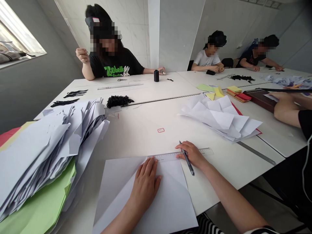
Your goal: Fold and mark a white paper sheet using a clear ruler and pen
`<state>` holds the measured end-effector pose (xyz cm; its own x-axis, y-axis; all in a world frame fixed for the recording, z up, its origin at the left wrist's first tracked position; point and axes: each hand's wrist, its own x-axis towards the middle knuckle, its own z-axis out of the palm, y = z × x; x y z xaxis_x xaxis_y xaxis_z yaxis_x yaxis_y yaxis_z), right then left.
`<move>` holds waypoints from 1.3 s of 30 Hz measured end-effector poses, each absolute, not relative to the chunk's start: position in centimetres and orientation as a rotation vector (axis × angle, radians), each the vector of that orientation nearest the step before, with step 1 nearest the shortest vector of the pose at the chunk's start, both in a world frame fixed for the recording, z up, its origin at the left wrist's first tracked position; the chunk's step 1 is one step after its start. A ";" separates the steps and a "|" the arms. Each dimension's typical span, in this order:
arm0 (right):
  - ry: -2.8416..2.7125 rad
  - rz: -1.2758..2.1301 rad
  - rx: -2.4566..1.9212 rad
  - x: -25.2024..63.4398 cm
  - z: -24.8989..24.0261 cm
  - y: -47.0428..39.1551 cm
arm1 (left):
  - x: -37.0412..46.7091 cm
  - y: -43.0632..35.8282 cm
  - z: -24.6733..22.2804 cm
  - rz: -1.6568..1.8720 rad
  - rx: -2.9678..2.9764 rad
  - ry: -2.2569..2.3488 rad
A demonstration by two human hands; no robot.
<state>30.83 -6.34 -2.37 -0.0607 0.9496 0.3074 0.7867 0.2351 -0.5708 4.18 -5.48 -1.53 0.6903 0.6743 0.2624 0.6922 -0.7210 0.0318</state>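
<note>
A creased white sheet of paper (168, 198) lies on the table in front of me. Across its top edge runs a clear plastic ruler (168, 157), its right end reaching past the sheet over the bare tabletop. My left hand (146, 178) rests flat on the paper, fingertips at the ruler's left end. Between the fingers of my right hand (191, 154) is a dark pen (187, 159), its clip end pointing away from me. The thumb and fingertips of that hand also touch the ruler near its middle.
A tall stack of papers (31, 169) stands left; crumpled white sheets (219, 113) lie right, near a metal ruler (257, 152). Further back are black cord bundles (119, 101), a black thread spool (156, 76) and sticky notes (234, 90). Several other people sit around the tables.
</note>
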 end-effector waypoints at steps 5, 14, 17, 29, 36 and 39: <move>-1.888 0.342 -1.579 30.8 -2.3 -6.3 | 4.2 -5.5 -1.4 -0.404 -2.834 -1.150; -1.889 0.333 -1.578 30.7 -2.0 -6.3 | 4.1 -5.5 -1.5 -0.410 -2.836 -1.134; -1.889 0.338 -1.575 30.6 -1.9 -6.3 | 4.1 -5.5 -1.5 -0.415 -2.838 -1.132; -1.755 0.455 -1.521 30.5 -1.0 -6.4 | 4.3 -5.5 -1.4 -0.407 -2.836 -1.141; -1.660 0.729 -1.316 27.9 1.5 -3.7 | 4.3 -5.5 -1.4 -0.442 -2.864 -1.141; -1.567 0.852 -1.339 26.6 1.1 -2.4 | 4.3 -5.5 -1.3 -0.430 -2.861 -1.143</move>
<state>26.63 -2.39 1.13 -0.0312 0.9822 0.1852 0.3781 0.1831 -0.9075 4.31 -5.53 -1.34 0.6918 0.6714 0.2657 0.6800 -0.7296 0.0729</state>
